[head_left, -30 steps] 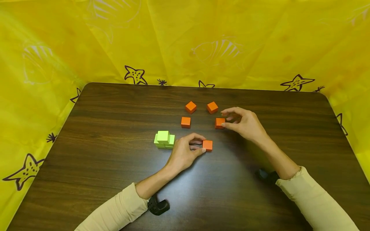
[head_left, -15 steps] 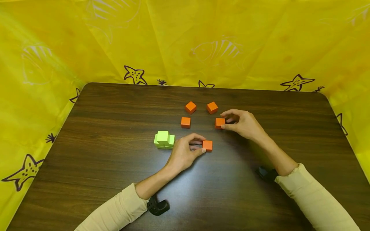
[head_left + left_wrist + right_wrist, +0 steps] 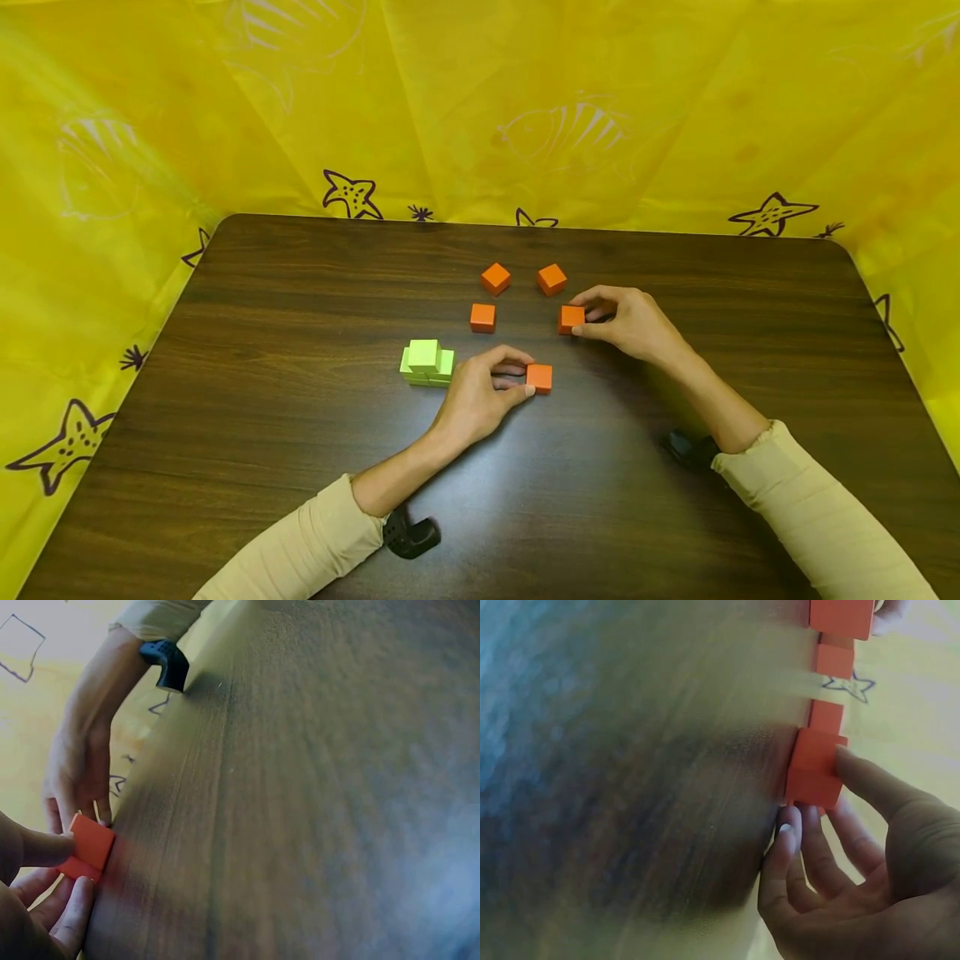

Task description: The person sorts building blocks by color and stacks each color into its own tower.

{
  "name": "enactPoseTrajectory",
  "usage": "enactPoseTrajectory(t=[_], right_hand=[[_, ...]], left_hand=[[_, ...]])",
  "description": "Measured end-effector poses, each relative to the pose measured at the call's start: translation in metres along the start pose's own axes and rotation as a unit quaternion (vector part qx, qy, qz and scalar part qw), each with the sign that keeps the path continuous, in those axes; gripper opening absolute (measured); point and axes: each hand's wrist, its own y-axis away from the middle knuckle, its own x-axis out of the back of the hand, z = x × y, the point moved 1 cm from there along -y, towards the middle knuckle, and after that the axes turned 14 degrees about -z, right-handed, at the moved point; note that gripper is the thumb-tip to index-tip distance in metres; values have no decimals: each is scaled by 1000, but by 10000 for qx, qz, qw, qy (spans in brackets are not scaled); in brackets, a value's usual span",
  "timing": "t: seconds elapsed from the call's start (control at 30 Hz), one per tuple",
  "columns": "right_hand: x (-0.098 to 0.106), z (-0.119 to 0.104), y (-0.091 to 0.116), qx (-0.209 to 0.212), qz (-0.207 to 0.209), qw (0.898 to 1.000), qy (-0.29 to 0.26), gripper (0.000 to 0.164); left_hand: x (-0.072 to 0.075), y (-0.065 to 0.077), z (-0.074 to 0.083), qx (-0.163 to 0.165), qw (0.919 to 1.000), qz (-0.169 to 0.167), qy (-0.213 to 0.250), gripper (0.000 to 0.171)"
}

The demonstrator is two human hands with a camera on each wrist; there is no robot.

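Thumb and fingers of my left hand (image 3: 480,398) pinch an orange cube (image 3: 539,379) on the dark wooden table (image 3: 285,467). In the left wrist view the thumb lies on one side of this cube (image 3: 91,844), with fingertips under its other side. Farther back and to the right, my right hand (image 3: 633,327) holds a second orange cube (image 3: 572,320) between thumb and fingers. The right wrist view shows the thumb tip against this cube (image 3: 817,765) and the fingers curling at its far side. Just left of my left hand stands a small stack of light green blocks (image 3: 427,364).
Behind the hands sit three more orange cubes: one at the back left (image 3: 496,279), one at the back right (image 3: 552,279) and one nearer (image 3: 483,317). A yellow cloth (image 3: 465,108) with sea drawings hangs along the table's back and sides. Each wrist carries a black camera mount (image 3: 411,535).
The fingers of my right hand have come in onto the cube's far right side, the hand shifting slightly left. My left hand and the cubes look the same as before.
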Motion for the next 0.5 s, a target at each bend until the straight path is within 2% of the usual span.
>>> enactPoseTrajectory(t=[0.23, 0.5], right_hand=[[1, 0, 1, -35, -17, 10000, 17, 33], [1, 0, 7, 58, 198, 9998, -7, 34]], left_hand=[[0, 0, 1, 42, 10000, 6, -29, 33], [0, 0, 0, 58, 10000, 5, -17, 33]])
